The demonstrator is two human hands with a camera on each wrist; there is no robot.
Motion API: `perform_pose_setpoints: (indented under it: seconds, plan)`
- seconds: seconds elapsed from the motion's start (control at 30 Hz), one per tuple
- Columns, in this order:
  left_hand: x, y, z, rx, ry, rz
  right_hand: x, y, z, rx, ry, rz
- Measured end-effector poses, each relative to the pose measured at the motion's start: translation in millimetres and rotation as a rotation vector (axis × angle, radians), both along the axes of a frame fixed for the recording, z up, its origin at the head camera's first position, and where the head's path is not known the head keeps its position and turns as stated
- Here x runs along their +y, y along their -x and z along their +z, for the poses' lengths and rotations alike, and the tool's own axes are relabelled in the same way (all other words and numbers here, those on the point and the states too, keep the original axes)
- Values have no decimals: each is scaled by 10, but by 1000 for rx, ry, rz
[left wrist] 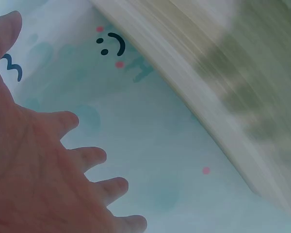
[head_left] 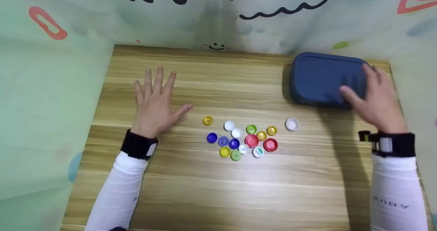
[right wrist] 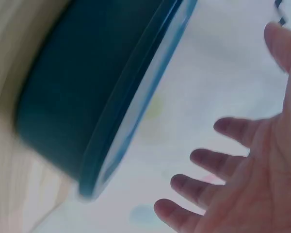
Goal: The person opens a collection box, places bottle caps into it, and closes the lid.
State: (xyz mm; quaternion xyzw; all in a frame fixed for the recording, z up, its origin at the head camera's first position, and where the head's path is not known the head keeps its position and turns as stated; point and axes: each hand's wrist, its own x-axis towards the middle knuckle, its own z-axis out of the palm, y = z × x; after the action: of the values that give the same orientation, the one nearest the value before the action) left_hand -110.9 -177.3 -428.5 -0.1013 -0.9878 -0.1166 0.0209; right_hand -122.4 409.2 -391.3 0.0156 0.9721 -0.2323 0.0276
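Observation:
My left hand (head_left: 154,110) is held over the left part of the table with its fingers spread and nothing in it. At the back right stands a dark blue lidded box (head_left: 327,79), its lid on. My right hand (head_left: 380,103) overlaps the box's right end in the head view, fingers apart and holding nothing. From the right wrist, a gap shows between the fingers (right wrist: 218,165) and the box's side (right wrist: 87,87). Several bottle caps lie grouped mid-table, among them a red cap (head_left: 251,141), a dark blue cap (head_left: 212,138) and a green cap (head_left: 251,129).
A white cap (head_left: 292,124) lies apart, in front of the box, and a yellow cap (head_left: 207,120) sits at the group's left edge. The wooden table (head_left: 191,197) meets a pale green printed cloth (head_left: 164,26) at its back and sides.

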Motion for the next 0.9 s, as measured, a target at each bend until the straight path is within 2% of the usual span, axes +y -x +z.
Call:
perform_pose_setpoints:
  seconds: [0.2,0.33,0.47,0.63,0.9]
  plan:
    - [-44,-19,-4,26,-18,0,346,172,-120,-4,58,-187]
    - [-66,-23,-1,34,-14,5,468,222,-234,-56,72,-246]
    - [-77,-19,2,32,-9,9,521,249,-300,-107,86,-261]
    - [-68,-10,3,29,-3,16,488,276,-317,-104,100,-259]
    - [-26,5,9,14,-12,14,54,345,-333,-57,173,-212]
